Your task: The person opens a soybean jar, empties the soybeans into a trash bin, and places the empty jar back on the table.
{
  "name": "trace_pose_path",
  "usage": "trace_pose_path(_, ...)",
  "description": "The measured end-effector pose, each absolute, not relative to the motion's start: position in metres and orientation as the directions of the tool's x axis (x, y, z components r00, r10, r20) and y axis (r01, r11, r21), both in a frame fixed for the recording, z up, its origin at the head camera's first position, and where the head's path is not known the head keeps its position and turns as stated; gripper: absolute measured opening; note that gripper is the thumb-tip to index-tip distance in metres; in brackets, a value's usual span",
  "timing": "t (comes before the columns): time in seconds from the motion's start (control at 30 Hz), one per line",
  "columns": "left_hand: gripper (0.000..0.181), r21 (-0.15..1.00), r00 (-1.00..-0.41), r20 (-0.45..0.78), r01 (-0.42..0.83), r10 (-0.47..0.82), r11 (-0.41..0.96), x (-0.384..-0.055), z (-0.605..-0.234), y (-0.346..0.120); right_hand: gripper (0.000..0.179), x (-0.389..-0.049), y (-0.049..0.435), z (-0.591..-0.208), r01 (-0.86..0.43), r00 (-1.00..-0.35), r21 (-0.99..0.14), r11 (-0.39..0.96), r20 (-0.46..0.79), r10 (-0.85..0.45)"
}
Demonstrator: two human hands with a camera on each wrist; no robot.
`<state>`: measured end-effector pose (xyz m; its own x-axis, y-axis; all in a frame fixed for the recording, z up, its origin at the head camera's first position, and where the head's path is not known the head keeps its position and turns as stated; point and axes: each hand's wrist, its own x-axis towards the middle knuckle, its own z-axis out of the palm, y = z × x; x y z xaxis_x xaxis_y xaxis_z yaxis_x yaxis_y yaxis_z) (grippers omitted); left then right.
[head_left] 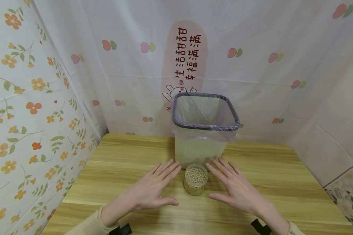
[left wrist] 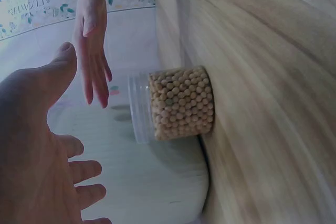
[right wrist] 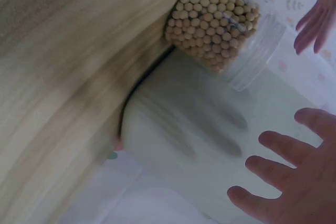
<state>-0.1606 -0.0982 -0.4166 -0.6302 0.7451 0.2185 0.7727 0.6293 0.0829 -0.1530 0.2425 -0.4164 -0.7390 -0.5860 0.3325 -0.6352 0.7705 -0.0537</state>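
A clear round jar point(head_left: 195, 180) full of small beige balls stands upright on the table, its top without a lid. My left hand point(head_left: 157, 186) hovers to its left with fingers straight and spread, apart from the jar. On the other side my right hand point(head_left: 233, 186) mirrors it, fingers extended and holding nothing. Directly behind the jar stands a pale trash bin point(head_left: 198, 150) with a dark rim and a thin purplish liner bag. In the left wrist view the jar point(left wrist: 181, 103) appears sideways, beyond my left thumb. The right wrist view shows my right fingertips point(right wrist: 273, 139) in front of the bin.
The wood-grain table point(head_left: 129, 169) ends at the back against a white printed curtain point(head_left: 129, 81). A flower-patterned cloth point(head_left: 26, 124) hangs along the left side, and a pale wall covering point(head_left: 326, 107) borders the right.
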Motion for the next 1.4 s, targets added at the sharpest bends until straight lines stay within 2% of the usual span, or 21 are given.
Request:
trace_pose_path(0.3,0.099,0.106,-0.643,0.222,0.764,0.733,0.637,-0.162,-0.427,-0.096,0.095,-0.157,0.244,-0.428,-0.618,-0.758,-0.092,0.781,0.331,-0.561)
trace_pose_path(0.6,0.096,0.133,-0.675,0.234,0.735,0.699,0.665,-0.165,-0.435,-0.093,0.104,-0.159,0.242,-0.443,-0.582,-0.798,-0.176,0.794,0.314,-0.515)
trace_pose_path(0.9,0.097,0.234,-0.698,0.207,0.716,0.686,0.658,-0.169,-0.442,-0.089,0.11,-0.161,0.228,-0.454,-0.45,-0.892,-0.385,0.806,0.235,-0.386)
trace_pose_path(1.0,0.097,0.242,-0.703,0.202,0.711,0.682,0.661,-0.17,-0.443,-0.086,0.108,-0.163,0.223,-0.457,-0.397,-0.917,-0.488,0.777,0.187,-0.351)
trace_pose_path(1.13,0.097,0.245,-0.709,0.201,0.705,0.676,0.666,-0.173,-0.446,-0.082,0.107,-0.167,0.219,-0.459,-0.35,-0.927,-0.619,0.703,0.119,-0.356)
trace_pose_path(1.4,0.096,0.271,-0.705,0.182,0.706,0.686,0.654,-0.176,-0.45,-0.074,0.1,-0.175,0.21,-0.465,-0.273,-0.928,-0.75,0.603,0.041,-0.37)
